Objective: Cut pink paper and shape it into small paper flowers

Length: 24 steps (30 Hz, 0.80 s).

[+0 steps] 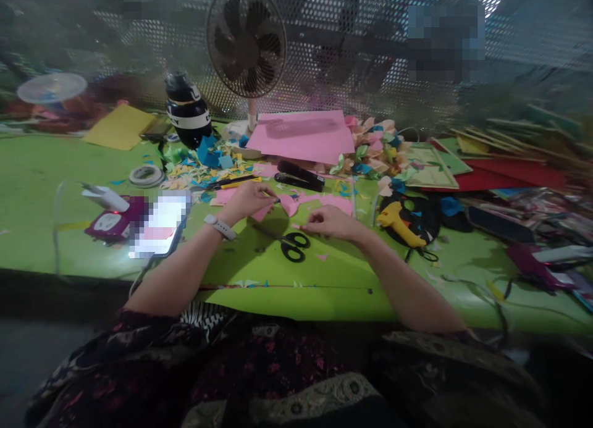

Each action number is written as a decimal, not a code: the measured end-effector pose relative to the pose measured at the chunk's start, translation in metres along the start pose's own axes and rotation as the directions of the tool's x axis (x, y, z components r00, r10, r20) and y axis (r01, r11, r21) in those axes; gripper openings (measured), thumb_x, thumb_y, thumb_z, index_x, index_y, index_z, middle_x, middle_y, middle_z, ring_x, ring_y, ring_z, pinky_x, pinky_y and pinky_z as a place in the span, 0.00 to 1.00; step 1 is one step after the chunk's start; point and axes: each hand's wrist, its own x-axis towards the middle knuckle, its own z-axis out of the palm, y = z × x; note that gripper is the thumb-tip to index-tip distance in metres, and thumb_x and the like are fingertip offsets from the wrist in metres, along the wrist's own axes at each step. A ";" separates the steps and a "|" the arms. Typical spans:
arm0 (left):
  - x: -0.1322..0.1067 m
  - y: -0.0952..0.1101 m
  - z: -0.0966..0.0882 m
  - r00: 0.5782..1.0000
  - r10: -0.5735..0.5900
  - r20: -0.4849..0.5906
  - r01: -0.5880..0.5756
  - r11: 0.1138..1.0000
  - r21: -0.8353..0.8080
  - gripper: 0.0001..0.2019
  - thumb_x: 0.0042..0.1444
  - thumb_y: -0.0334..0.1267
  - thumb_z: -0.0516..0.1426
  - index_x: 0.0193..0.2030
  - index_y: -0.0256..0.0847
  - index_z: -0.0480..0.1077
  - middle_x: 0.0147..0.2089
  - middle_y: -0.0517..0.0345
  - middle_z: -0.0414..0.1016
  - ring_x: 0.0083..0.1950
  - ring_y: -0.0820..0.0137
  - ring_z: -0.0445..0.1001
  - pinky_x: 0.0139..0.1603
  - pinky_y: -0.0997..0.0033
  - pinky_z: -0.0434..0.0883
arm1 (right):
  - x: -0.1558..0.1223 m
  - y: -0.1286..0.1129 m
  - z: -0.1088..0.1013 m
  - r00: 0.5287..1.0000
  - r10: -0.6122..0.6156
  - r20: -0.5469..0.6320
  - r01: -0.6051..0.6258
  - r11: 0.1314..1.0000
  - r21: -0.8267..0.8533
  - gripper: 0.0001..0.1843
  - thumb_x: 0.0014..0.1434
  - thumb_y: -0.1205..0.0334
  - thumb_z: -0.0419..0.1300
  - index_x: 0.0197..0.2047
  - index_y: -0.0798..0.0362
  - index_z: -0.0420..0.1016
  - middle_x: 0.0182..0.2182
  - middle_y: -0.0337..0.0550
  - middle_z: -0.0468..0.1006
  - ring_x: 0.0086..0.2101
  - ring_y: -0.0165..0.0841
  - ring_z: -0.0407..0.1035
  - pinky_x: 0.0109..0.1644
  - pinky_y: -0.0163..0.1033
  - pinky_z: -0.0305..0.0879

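Observation:
My left hand [248,201], with a white watch on its wrist, is closed in a pinch on a small folded pink paper piece [262,212] above the green table [55,168]. My right hand [331,222] rests on the table with its fingers curled together near a small pink scrap; what it holds, if anything, is too small to name. Black-handled scissors [290,242] lie on the table between and just in front of both hands. More cut pink paper pieces [324,201] lie just behind the hands.
A lit phone [160,227] lies at the left, a yellow glue gun [399,223] at the right. Behind are a black stapler [300,175], tape roll [146,175], pink sheets [303,134], a fan [246,42], a dark helmet [188,113] and paper scraps.

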 end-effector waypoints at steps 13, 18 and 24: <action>-0.002 0.002 -0.002 0.946 0.284 -0.157 -0.142 0.796 0.588 0.02 0.50 0.36 0.65 0.28 0.44 0.78 0.36 0.47 0.79 0.49 0.50 0.75 0.58 0.53 0.65 | 0.018 -0.003 0.010 0.935 0.030 -0.355 -0.072 0.992 -0.105 0.12 0.61 0.53 0.64 0.37 0.54 0.77 0.37 0.49 0.83 0.37 0.37 0.74 0.38 0.39 0.64; -0.001 0.004 -0.001 0.945 0.306 -0.114 -0.158 0.736 0.658 0.06 0.56 0.37 0.59 0.33 0.42 0.79 0.41 0.43 0.80 0.50 0.48 0.75 0.58 0.50 0.66 | 0.031 -0.015 0.013 0.935 0.074 -0.348 -0.147 0.971 -0.189 0.23 0.55 0.44 0.69 0.43 0.54 0.74 0.41 0.52 0.82 0.38 0.41 0.74 0.36 0.41 0.63; 0.000 0.000 0.002 0.949 0.304 -0.085 -0.187 0.759 0.624 0.06 0.56 0.37 0.60 0.34 0.43 0.79 0.43 0.45 0.81 0.52 0.50 0.76 0.60 0.52 0.67 | 0.048 -0.015 0.025 0.955 0.015 -0.297 -0.095 0.962 -0.257 0.21 0.54 0.55 0.71 0.47 0.55 0.74 0.40 0.49 0.82 0.38 0.39 0.74 0.36 0.39 0.61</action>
